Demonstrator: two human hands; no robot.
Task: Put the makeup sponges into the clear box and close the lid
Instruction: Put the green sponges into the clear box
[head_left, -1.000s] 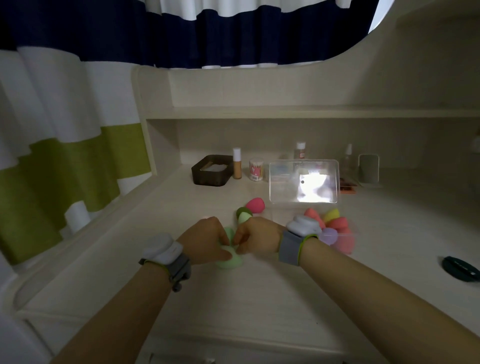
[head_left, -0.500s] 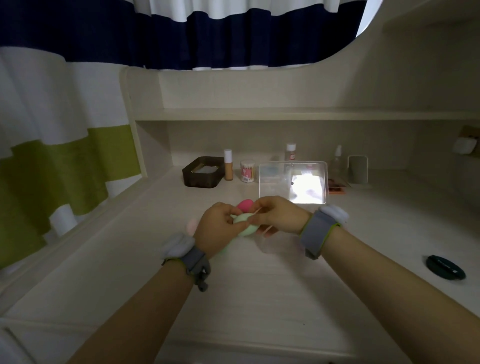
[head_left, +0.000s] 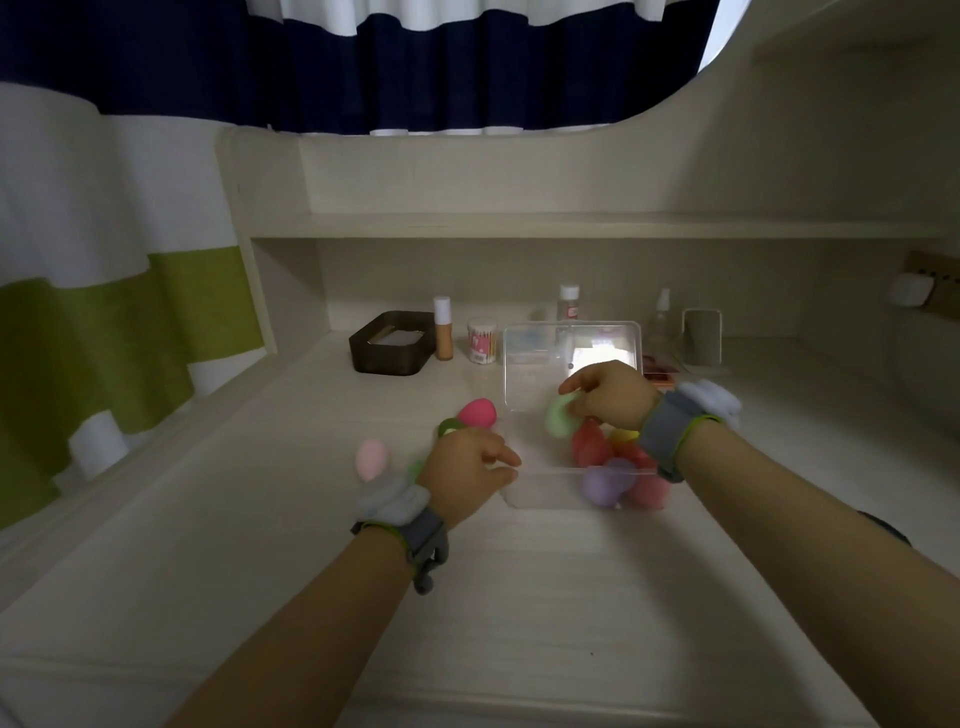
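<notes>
The clear box (head_left: 540, 496) lies on the desk with its lid (head_left: 530, 358) standing upright behind it. Several sponges rest inside, among them a red one (head_left: 589, 444) and a purple one (head_left: 605, 480). My right hand (head_left: 610, 392) hovers over the box, pinching a light green sponge (head_left: 558, 415). My left hand (head_left: 465, 475) sits at the box's left edge, fingers loosely curled, holding nothing that I can see. Left of the box lie a hot pink sponge (head_left: 477, 413), a dark green sponge (head_left: 451, 427) and a pale pink sponge (head_left: 371, 457).
Along the back stand a dark brown tray (head_left: 389, 343), a foundation bottle (head_left: 443, 335), a cotton swab tub (head_left: 481, 340), two clear bottles (head_left: 569, 304) and a small mirror (head_left: 702, 335). A dark round object (head_left: 883, 527) lies at the right. A shelf runs overhead.
My right hand has carried the light green sponge rightwards, away from my left hand and over the open box. My left hand has let go and stayed near the loose sponges.
</notes>
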